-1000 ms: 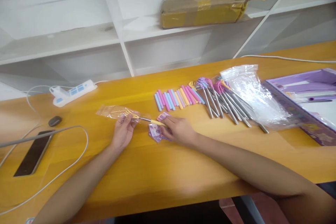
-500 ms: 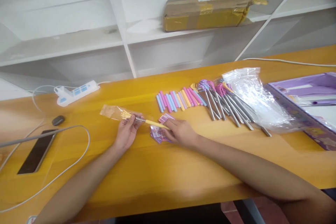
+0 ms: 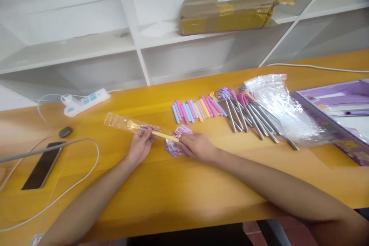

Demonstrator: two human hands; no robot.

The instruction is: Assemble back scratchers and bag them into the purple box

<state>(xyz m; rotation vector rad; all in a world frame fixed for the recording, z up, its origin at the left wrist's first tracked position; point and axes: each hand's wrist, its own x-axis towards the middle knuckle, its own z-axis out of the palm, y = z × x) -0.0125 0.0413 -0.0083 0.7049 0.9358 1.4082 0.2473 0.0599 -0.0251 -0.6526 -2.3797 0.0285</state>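
Observation:
My left hand (image 3: pixel 140 145) is closed on a narrow clear plastic sleeve (image 3: pixel 121 123) that lies on the wooden table (image 3: pixel 184 196). Inside the sleeve sits a small rod with a yellow handle (image 3: pixel 165 135) and a yellow claw head. My right hand (image 3: pixel 196 147) pinches the yellow handle's end and rests on a small stack of pink and purple cards (image 3: pixel 176 143). Behind my hands lies a row of pastel handle sleeves (image 3: pixel 196 109) beside a bundle of metal rods with coloured heads (image 3: pixel 245 111).
A crumpled clear bag (image 3: pixel 276 103) lies over the rods, with a purple box (image 3: pixel 340 115) at the right edge. At the left are a phone (image 3: pixel 43 165), a grey cable (image 3: pixel 72 180), a power strip (image 3: pixel 85 102). White shelves behind hold a brown parcel (image 3: pixel 230 9).
The rod has slid further left into the clear sleeve, and less of the yellow handle sticks out. Both hands stay in nearly the same place.

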